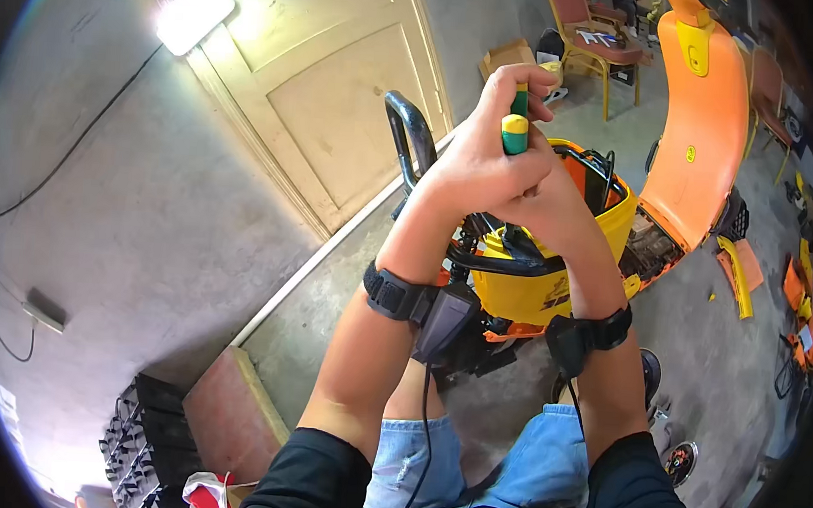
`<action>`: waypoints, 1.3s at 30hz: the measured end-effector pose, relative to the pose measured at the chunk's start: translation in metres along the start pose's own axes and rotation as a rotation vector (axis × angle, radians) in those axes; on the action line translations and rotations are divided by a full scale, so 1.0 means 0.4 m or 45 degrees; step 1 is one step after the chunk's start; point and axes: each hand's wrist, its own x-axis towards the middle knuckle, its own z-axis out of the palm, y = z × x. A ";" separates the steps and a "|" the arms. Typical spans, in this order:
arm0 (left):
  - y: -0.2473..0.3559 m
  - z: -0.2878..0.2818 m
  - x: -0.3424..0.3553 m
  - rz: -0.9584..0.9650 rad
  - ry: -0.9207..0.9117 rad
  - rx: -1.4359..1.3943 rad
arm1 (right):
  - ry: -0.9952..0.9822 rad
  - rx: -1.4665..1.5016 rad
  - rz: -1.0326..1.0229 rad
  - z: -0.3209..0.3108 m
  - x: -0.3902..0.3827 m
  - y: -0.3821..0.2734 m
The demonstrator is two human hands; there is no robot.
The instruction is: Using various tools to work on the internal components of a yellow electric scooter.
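Fingers of our left hand (487, 161) clamped round green-yellow screwdriver handle (516, 126), upright; our right hand (559, 203) wrapped against it at 4 o'clock. Both above open yellow scooter body (525, 294); orange panel (702, 142) at 3 o'clock.

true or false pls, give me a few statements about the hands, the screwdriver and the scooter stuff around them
1. Both hands grip the screwdriver with the green and yellow handle. True: the left hand and the right hand wrap together around it.
2. The tub under the hands is blue. False: the scooter tub is yellow.
3. An orange body panel stands to the right. True.
4. The wrists are bare. False: each carries a black strap with a small device.
5. The door behind is wide open. False: it looks shut.
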 end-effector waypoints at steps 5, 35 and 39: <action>0.013 0.035 0.001 0.101 0.115 -0.095 | 0.039 -0.120 0.036 -0.017 -0.003 0.005; 0.024 0.112 0.003 -0.225 0.797 0.717 | 0.016 0.006 0.001 0.005 -0.003 0.051; 0.024 0.112 0.000 -0.259 0.999 0.680 | 0.061 -0.108 0.050 0.009 0.001 0.052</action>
